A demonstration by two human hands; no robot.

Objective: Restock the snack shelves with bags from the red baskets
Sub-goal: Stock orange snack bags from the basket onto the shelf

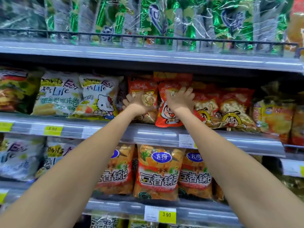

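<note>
Both my arms reach up to the middle snack shelf (148, 129). My left hand (137, 103) lies flat with fingers spread on a red popcorn bag (144, 88) standing on that shelf. My right hand (180, 99) presses with spread fingers on the neighbouring red cartoon bag (167, 116), whose bottom edge hangs over the shelf lip. Two more red popcorn bags (230, 109) stand to the right. Whether either hand grips its bag or only pushes it, I cannot tell. No red basket is in view.
White Hello Kitty bags (97, 99) stand left of my hands, yellow bags (273, 116) to the right. Green and silver bags (148, 18) fill the top shelf behind a wire rail. Orange bags (158, 173) line the shelf below, with a yellow price tag (167, 214) underneath.
</note>
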